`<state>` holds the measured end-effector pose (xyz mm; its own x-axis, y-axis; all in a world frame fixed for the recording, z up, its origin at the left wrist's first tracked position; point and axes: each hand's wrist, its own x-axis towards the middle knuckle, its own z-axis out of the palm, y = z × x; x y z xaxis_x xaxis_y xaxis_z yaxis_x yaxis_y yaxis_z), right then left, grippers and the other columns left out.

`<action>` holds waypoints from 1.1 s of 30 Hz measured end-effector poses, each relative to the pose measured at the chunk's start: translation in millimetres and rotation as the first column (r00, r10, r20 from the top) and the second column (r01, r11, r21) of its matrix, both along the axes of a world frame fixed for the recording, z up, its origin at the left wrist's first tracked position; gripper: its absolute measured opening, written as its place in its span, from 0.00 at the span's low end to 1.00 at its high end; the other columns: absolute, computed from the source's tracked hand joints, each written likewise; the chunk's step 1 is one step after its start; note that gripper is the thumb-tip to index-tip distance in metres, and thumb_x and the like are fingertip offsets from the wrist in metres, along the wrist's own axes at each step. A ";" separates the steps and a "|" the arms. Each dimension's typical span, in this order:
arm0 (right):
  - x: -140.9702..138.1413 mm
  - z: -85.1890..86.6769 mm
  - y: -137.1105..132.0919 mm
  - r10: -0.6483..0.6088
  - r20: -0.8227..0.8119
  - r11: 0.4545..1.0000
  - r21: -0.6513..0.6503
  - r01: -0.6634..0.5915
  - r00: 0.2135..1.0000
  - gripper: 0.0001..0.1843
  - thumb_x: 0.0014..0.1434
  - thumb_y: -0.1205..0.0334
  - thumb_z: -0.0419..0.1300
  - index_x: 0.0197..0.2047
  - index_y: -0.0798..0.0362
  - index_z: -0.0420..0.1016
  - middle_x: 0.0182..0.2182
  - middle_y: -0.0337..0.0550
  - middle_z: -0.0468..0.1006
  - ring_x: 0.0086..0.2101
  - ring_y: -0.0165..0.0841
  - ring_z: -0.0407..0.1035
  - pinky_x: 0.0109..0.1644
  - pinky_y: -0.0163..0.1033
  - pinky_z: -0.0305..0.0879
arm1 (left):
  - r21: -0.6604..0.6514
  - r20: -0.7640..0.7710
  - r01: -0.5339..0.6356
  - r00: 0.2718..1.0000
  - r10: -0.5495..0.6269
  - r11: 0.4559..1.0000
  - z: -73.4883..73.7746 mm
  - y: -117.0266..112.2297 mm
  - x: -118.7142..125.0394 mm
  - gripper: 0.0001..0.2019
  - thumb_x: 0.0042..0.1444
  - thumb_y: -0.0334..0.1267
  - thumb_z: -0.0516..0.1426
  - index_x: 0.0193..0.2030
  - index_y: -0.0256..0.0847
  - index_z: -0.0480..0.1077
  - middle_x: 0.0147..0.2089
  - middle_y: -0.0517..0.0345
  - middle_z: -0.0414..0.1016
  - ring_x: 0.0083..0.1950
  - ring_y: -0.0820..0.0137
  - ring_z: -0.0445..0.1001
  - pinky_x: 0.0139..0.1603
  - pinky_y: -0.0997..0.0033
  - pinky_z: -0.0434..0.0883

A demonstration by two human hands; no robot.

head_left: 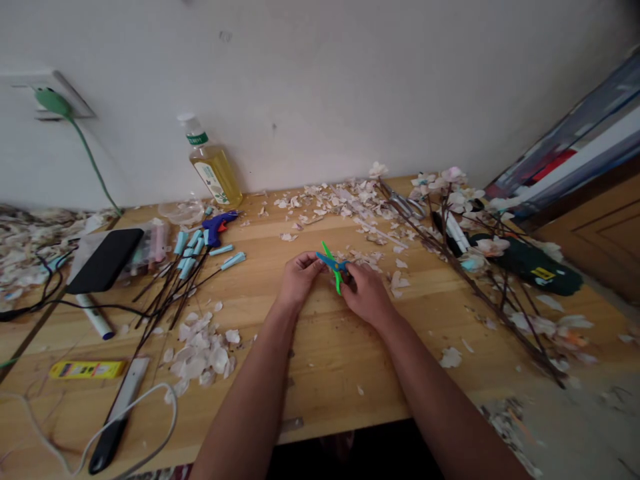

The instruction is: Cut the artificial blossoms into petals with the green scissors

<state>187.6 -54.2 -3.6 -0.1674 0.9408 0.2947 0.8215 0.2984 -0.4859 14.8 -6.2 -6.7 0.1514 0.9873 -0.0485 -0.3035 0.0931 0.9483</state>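
"Right hand [367, 290] curls around the handle end of green-and-blue scissors [335, 265], blades parted, above the middle of a wooden surface [330, 360]. Which step is in hand?"

"Likely a snip being lined up: the blue blade points at the left hand [300, 273], whose thumb and fingers are pressed together beside its tip. Whether they pinch anything cannot be told."

"And the next move?"

"It seems to call for a steady left hand, fingertips clear of the blades, and a gentle squeeze from the right."

"How do the scissors look?"

"Bright, one blade green, the other blue, crossed in an X well in from the front edge. Pale petals [203, 353] lie heaped toward the left edge; a blossoming branch [480, 292] slants near the right."
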 end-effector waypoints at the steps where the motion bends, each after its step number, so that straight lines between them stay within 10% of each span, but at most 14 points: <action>1: 0.0 -0.1 -0.1 0.001 0.002 1.000 0.001 -0.001 1.000 0.04 0.55 0.65 0.56 0.37 0.51 0.68 0.33 0.46 0.74 0.37 0.41 0.65 0.40 0.43 0.56 | 0.007 -0.020 0.000 1.000 0.000 1.000 0.3 0.9 -1.5 0.10 0.47 0.42 0.67 0.32 0.38 0.77 0.29 0.59 0.78 0.30 0.74 0.73 0.38 0.74 0.69; 15: -0.2 -0.9 -1.2 0.016 0.018 1.000 -0.002 -0.016 1.000 0.04 0.56 0.65 0.57 0.37 0.50 0.67 0.33 0.45 0.75 0.38 0.41 0.64 0.41 0.43 0.55 | 0.049 -0.176 0.084 0.982 -0.074 0.995 15.1 1.3 -17.0 0.07 0.46 0.38 0.66 0.31 0.37 0.77 0.28 0.59 0.76 0.29 0.75 0.70 0.35 0.74 0.66; 25: 0.6 0.4 -2.2 -0.006 0.011 1.000 0.006 0.006 1.000 0.04 0.56 0.66 0.56 0.37 0.50 0.67 0.34 0.46 0.75 0.38 0.42 0.64 0.41 0.43 0.56 | -0.167 0.279 0.138 0.956 -0.087 0.976 14.2 -12.8 6.6 0.16 0.40 0.41 0.72 0.32 0.37 0.74 0.29 0.59 0.76 0.30 0.75 0.72 0.37 0.73 0.70; 33: 0.3 0.4 -2.0 -0.011 0.012 1.000 0.008 0.011 1.000 0.05 0.55 0.65 0.57 0.38 0.50 0.68 0.34 0.46 0.75 0.39 0.42 0.65 0.42 0.43 0.56 | -0.113 0.134 0.040 0.991 -0.024 0.993 7.2 -7.1 1.7 0.15 0.39 0.42 0.72 0.30 0.37 0.76 0.28 0.62 0.75 0.29 0.78 0.69 0.34 0.77 0.66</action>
